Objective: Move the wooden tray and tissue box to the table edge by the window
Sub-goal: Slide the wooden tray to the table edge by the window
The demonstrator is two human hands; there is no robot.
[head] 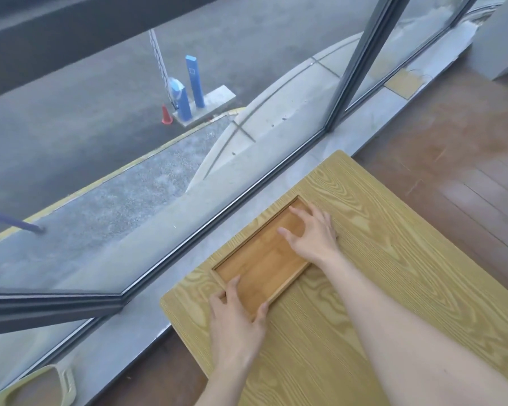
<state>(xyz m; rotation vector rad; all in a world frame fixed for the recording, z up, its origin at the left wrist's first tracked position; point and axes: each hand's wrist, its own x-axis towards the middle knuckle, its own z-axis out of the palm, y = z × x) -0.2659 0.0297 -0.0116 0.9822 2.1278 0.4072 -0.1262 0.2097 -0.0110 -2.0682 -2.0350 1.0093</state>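
A shallow rectangular wooden tray [261,256] lies empty on the light wood-grain table [379,288], close to the table edge that faces the window. My left hand [235,320] grips the tray's near short end, thumb inside the rim and fingers around the corner. My right hand [311,232] rests over the tray's far right side, fingers spread onto its floor and rim. No tissue box is in view.
A large window [159,142] with a dark frame and a grey stone sill [217,244] runs along the table's left edge. Brown wooden floor [452,142] lies to the right. A pale green basket-like object [35,385] sits at the lower left by the sill.
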